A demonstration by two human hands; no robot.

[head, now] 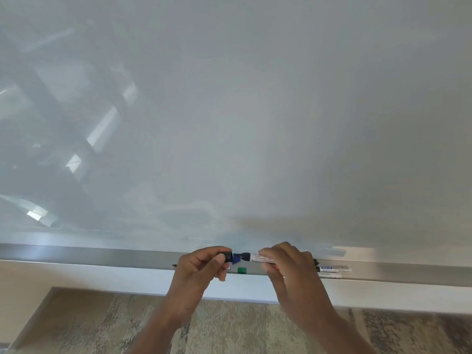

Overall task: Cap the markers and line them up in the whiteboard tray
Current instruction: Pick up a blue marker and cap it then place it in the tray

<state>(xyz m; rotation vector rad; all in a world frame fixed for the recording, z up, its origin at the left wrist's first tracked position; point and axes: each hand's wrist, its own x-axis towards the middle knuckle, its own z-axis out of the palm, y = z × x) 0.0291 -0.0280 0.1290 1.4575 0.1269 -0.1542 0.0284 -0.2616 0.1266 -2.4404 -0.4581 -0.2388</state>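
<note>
Both forearms rise from the bottom edge, and between the two hands a black marker (260, 258) is held just above the whiteboard tray (102, 254). Its long axis runs nearly level, parallel to the tray, with the dark uncapped nib end pointing toward the person's left and the white labelled barrel running off to the right. The right hand (288, 267) is closed round the barrel, fingers wrapped over the top. The left hand (204, 264) pinches a black cap (226, 256) between thumb and fingertips, its open mouth facing the nib and just short of it, a small gap between them.

Behind that gap a blue piece (236, 259) sits in the tray, too hidden to tell whether it is a cap or a marker end. A green cap (242, 270) lies at the tray's front edge, below the nib. Right of the right hand, two more markers (334, 269) lie in the tray, lengthwise along it, one just in front of the other. Above the tray the whiteboard (255, 123) fills the view. Below it is a pale wall, then patterned floor (115, 328).
</note>
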